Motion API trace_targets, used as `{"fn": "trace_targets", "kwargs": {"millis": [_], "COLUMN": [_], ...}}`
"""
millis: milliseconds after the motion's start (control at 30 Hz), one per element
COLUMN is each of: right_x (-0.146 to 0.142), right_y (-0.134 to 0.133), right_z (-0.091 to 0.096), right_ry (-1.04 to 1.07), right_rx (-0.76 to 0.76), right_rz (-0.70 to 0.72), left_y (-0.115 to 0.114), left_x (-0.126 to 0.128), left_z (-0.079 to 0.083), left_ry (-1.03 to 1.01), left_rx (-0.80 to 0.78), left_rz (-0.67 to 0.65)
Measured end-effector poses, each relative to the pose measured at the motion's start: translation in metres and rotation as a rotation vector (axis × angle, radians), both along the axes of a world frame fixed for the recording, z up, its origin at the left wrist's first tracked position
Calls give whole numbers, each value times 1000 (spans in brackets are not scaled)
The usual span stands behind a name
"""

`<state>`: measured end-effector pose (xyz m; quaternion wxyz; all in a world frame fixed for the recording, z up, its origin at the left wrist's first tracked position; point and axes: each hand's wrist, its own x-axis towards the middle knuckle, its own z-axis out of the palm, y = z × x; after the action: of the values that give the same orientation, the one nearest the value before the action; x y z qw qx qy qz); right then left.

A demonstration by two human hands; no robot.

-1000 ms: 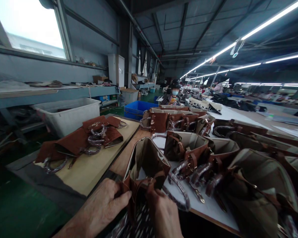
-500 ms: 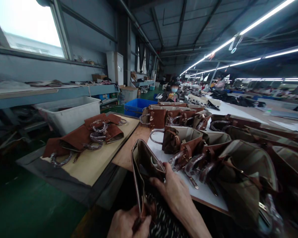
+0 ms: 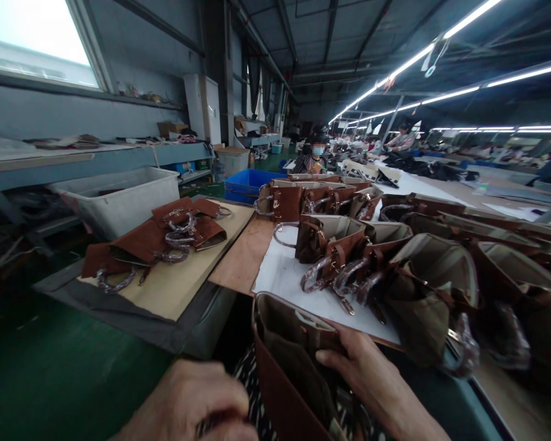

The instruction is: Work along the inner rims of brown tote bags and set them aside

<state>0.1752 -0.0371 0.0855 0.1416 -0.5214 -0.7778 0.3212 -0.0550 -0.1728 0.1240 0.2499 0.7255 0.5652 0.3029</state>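
A brown handbag [image 3: 280, 373] is upright in front of me, its mouth open on an olive-brown lining. My right hand [image 3: 376, 380] grips its rim on the right, thumb inside the opening and fingers on the outer side. To the left of the bag, my left hand [image 3: 202, 398] is curled closed and a little blurred. Something dark shows under its fingers, too hidden to name. The bag's lower part runs out of view at the bottom. Beyond my right hand, brown handbags [image 3: 422, 306] with plastic-wrapped handles [image 3: 316, 274] stand on a white-covered table [image 3: 275, 269].
More brown bags [image 3: 138, 245] lie on a yellowish sheet [image 3: 202, 269] on a low stand at left. Behind it are a grey-white bin [image 3: 138, 190] and a blue crate [image 3: 243, 184]. A person [image 3: 313, 160] is beyond the table, another [image 3: 401, 139] farther right.
The handbag has turned, bringing its brown outer side towards me, and come lower. My left hand has moved left, off the bag's near edge. My right hand still grips the rim.
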Motion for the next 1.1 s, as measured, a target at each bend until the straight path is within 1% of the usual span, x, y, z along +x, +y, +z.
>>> {"fn": "trace_targets", "kwargs": {"millis": [67, 100, 133, 200, 267, 333, 433, 567, 667, 767, 900, 1000, 1100], "right_x": [-1, -3, -4, -6, -4, 1, 8, 11, 7, 3, 0, 0, 1], "right_y": [-8, -12, -16, -21, -25, -25, -22, -15, -12, -12, -11, -10, -9], "right_z": [-7, -9, -11, -15, -22, -33, -53, -75, -85, -88, -88, -86, -86], "right_ry": [2, -6, -15, -31, -23, 12, 90, 179, 216, 236, 305, 370, 390], "right_rx": [-42, -56, -62, -62, -76, -131, -253, -343, -391, -444, -499, -517, -514], "right_rz": [42, 62, 74, 69, 16, -28, -17, -14, -5, 20, 46, 78, 89], "left_y": [30, 46, 62, 86, 98, 99, 95, 97, 101, 106, 114, 118, 121], "left_x": [0, 3, 7, 17, 25, 29, 29, 23, 20, 18, 16, 17, 20], "left_z": [15, 17, 16, 5, -14, -35, -60, -84, -96, -101, -97, -95, -97], "left_ry": [-6, 2, 8, 24, 38, 48, 49, 33, 18, 55, 169, 239, 274], "left_rx": [290, 371, 408, 309, 181, 89, 20, -20, -23, -47, -77, -81, -67], "left_rz": [39, 46, 11, -45, -101, -151, -193, -186, -154, -170, -257, -307, -311]}}
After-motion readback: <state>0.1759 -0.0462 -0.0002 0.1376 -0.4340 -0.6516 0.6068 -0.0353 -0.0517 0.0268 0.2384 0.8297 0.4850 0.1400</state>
